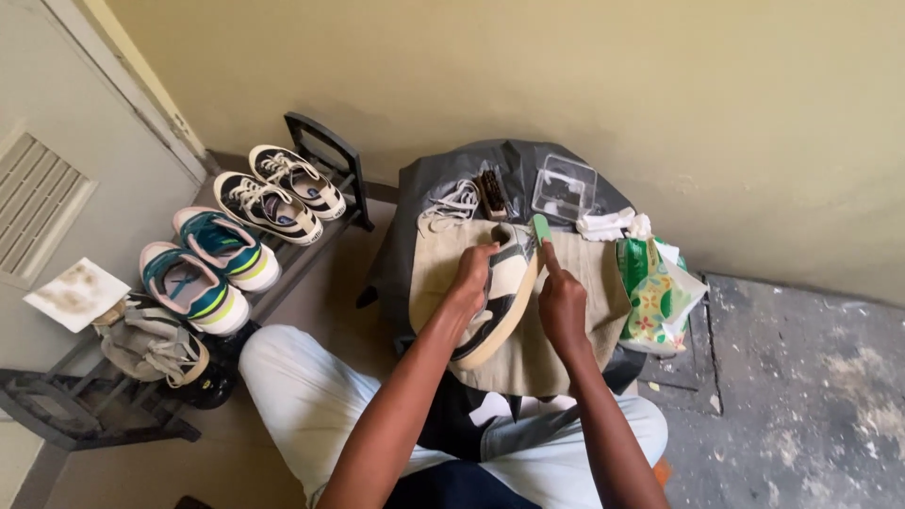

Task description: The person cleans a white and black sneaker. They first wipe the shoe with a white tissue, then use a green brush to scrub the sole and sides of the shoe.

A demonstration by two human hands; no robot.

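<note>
The left hand (471, 273) is gripping a cream-and-black sneaker (500, 302) over a beige cloth (603, 302); the right hand (563, 306) is pinching a green brush (542, 228) against the sneaker's sole edge.

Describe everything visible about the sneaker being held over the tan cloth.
The sneaker is a low-top in cream and black panels with a pale tan sole edge, its laces apparently removed. It lies tilted on its side over a tan cloth, toe toward the person. The left hand grips its upper near the collar; the right hand presses a small green brush against its heel end. Its material looks like leather or suede, though that is uncertain.
</note>
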